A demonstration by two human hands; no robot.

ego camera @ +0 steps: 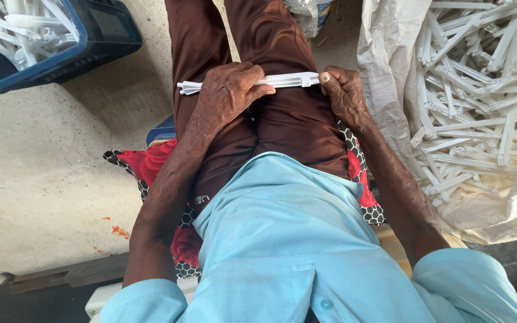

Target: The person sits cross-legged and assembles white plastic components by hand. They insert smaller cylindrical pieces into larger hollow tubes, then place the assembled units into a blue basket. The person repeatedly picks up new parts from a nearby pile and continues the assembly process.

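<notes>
The person sits with 2 hands working 1 white plastic strip (282, 80), which lies crosswise over both thighs of the brown trousers (288, 119). The left hand (228, 93) is curled down over the strip's left half, fingers folded around it, so only the strip's forked end pokes out beyond the knuckles. The right hand (343, 90) pinches the strip's other end, thumb pressed against the tip, the remaining fingers tucked under. Both hands are closed on that 1 strip; it sits level, resting on the lap.

At the person's right, a pale sack (384, 72) lies open on the floor, holding a heap of white strips (486, 101), far too many and too tangled to count. Up at the far left corner of the floor stands 1 blue crate (100, 36), also loaded with white strips (19, 27), again more than I can count.

The person wears a light blue shirt (282, 239) with long sleeves rolled back from both forearms. Under the person is 1 red cushion (151, 164) with a black-and-white patterned border, showing on both sides of the legs. The concrete floor (43, 161) carries a few orange flecks near the left side.
</notes>
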